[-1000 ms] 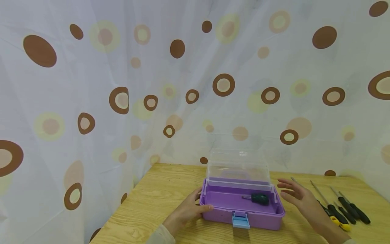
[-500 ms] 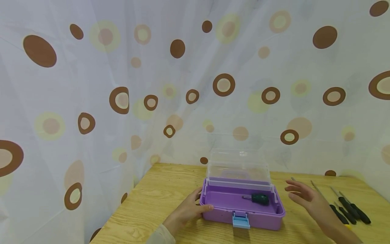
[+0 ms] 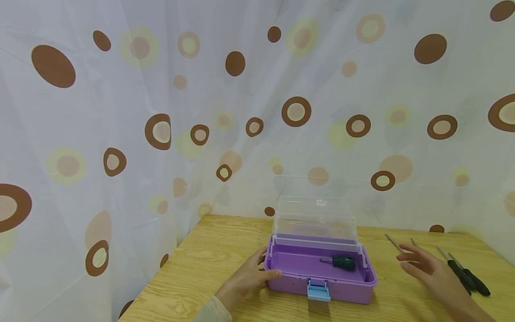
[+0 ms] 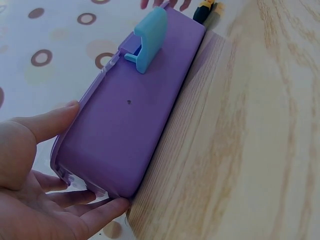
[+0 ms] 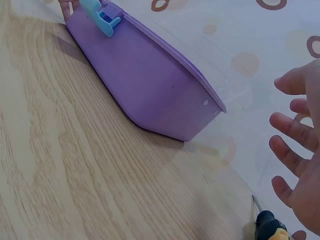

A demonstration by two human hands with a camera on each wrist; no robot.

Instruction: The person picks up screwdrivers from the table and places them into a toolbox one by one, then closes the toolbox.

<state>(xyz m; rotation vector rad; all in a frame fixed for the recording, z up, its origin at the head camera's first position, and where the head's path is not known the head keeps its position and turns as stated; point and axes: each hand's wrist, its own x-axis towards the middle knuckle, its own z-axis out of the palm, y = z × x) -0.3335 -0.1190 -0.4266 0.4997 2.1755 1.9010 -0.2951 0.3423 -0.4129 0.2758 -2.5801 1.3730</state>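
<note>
A purple plastic toolbox [image 3: 287, 285] sits on the table, its clear lid [image 3: 315, 217] raised at the back. Inside lies a stubby screwdriver with a dark green handle [image 3: 344, 263]. My left hand [image 3: 249, 275] grips the box's left end, thumb [image 4: 60, 120] over the front rim and fingers along the side wall. To the right of the box, my right hand [image 3: 432, 277] hovers with loosely bent fingers and holds nothing. Beneath it is a screwdriver with a black and yellow handle [image 5: 270, 226]; in the head view the hand hides most of the nearer screwdrivers.
A light blue latch [image 3: 318, 291] hangs unfastened on the box front. Black-handled screwdrivers [image 3: 475, 281] lie at the table's right, and a metal shaft [image 3: 393, 243] points toward the back. A dotted white curtain [image 3: 334, 147] stands behind the wooden table [image 3: 217, 243].
My right hand has moved right, away from the box and over the screwdrivers, covering more of them. The left hand, the box and the screwdriver inside have stayed put.
</note>
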